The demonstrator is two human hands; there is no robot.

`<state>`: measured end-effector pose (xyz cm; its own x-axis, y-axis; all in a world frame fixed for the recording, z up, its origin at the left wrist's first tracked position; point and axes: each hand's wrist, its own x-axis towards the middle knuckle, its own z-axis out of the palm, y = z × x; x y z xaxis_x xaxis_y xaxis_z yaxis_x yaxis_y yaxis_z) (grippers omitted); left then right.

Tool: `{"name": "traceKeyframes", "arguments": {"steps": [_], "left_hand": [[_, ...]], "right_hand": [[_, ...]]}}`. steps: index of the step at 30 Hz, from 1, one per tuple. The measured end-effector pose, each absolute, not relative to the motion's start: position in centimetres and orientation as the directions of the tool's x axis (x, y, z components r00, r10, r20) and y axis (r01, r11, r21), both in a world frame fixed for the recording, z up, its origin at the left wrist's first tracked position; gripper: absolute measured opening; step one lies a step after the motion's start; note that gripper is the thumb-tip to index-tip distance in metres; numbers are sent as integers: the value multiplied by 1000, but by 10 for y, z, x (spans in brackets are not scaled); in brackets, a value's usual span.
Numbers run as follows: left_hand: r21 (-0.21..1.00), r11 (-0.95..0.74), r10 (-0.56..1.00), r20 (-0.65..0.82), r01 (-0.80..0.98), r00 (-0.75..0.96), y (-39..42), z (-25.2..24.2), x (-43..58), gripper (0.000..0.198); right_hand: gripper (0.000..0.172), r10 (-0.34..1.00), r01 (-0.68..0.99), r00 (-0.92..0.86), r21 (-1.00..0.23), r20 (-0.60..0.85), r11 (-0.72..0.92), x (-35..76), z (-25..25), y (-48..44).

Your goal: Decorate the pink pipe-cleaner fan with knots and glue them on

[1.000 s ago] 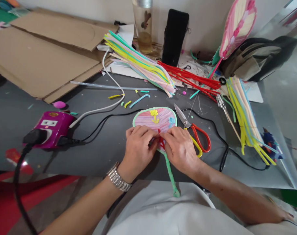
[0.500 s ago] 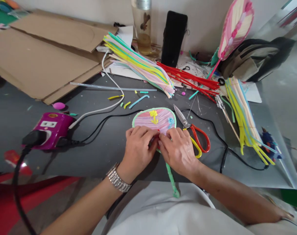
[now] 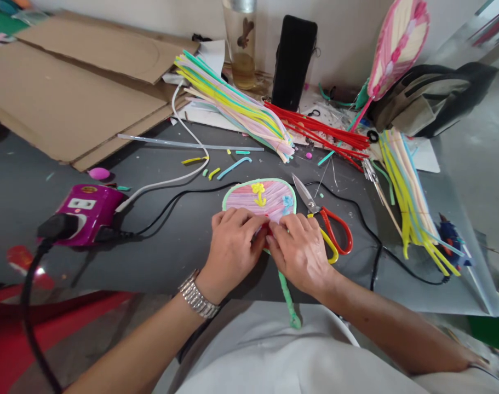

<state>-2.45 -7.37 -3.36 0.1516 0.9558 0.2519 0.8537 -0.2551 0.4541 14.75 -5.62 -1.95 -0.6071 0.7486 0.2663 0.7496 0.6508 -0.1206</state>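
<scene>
"far left?"

"cardboard (image 3: 72, 96), with a purple socket (image 3: 103, 208) near it on the tabletop (image 3: 154, 268)."

"and the left hand (image 3: 235, 235)?"

"its thumb and fingertips are pinched on a red bit (image 3: 269, 232), mostly hidden between the two hands."

"where's the fan (image 3: 274, 197)?"

"flat on the tabletop, partly covered by both hands, its green handle (image 3: 287, 295) reaching past the near edge."

"the right hand (image 3: 300, 251)?"

"fingertips against the left one's, also closed on the red bit."

"further right?"

"scissors (image 3: 333, 227) just beside that hand, then a yellow, blue and pale bundle (image 3: 411, 191) and a blue glue gun (image 3: 450, 238)."
</scene>
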Motion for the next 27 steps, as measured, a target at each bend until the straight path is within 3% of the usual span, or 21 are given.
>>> {"name": "traceKeyframes", "arguments": {"steps": [8,19,27], "left_hand": [[499,-233,966,217,835,140,-73,-33,-25,17],[487,-243,964,217,839,152,-73,-33,-25,18],[468,-249,963,210,848,167,-71,-34,-26,20]], "right_hand": [[23,731,714,-618,-183,290,676,158,-22,-62],[22,712,732,-649,-33,268,680,157,-21,-63],[28,741,722,-633,-174,225,670,156,-23,-59]]}}
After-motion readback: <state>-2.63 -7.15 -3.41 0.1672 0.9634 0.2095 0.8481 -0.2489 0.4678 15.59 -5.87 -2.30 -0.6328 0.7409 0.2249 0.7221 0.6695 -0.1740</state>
